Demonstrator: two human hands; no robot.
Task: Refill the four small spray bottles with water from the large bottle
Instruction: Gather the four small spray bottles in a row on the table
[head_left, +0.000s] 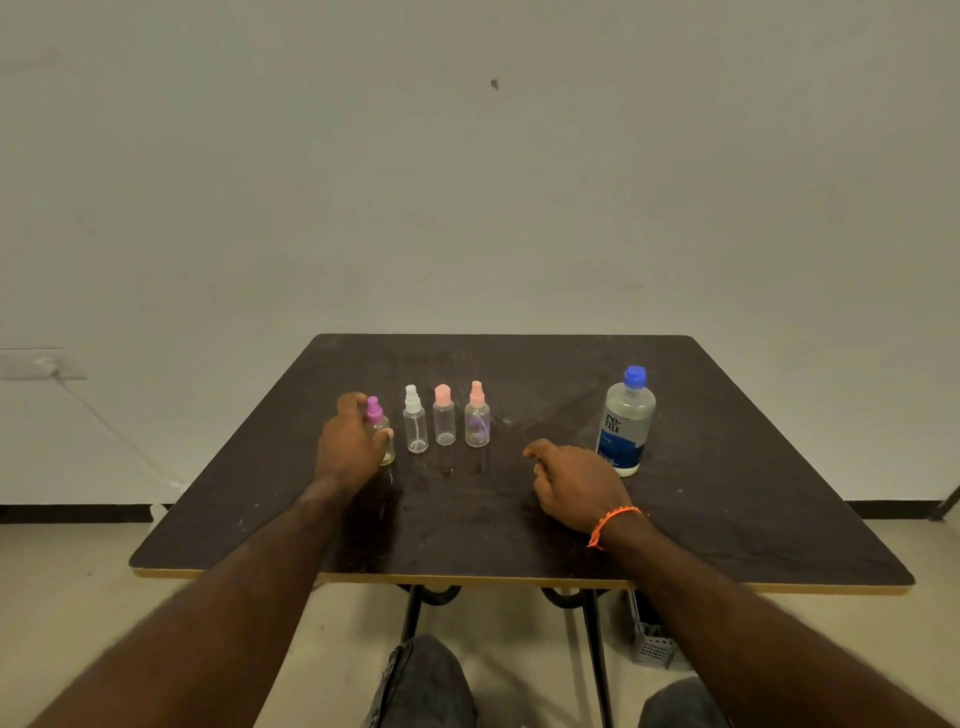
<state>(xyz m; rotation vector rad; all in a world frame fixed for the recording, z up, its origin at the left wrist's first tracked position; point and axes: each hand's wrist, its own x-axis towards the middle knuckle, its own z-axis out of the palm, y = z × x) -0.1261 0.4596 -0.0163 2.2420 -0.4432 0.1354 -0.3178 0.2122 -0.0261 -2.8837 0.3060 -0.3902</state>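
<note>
Left grip (353, 441): fingers wrapped round the small clear purple-capped spray bottle (379, 431), leftmost of four on the dark counter (727, 519). Right grip (571, 483): loosely curled, empty. Large clear blue-capped bottle (626, 421): upright at right, capped. All sprayers on; refilling apparently not begun.

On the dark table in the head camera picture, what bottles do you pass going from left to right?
Small clear bottle with purple sprayer in the left hand → clear bottle with white sprayer → clear bottle with pink cap → clear bottle with pink sprayer → large water bottle with blue cap.
</note>
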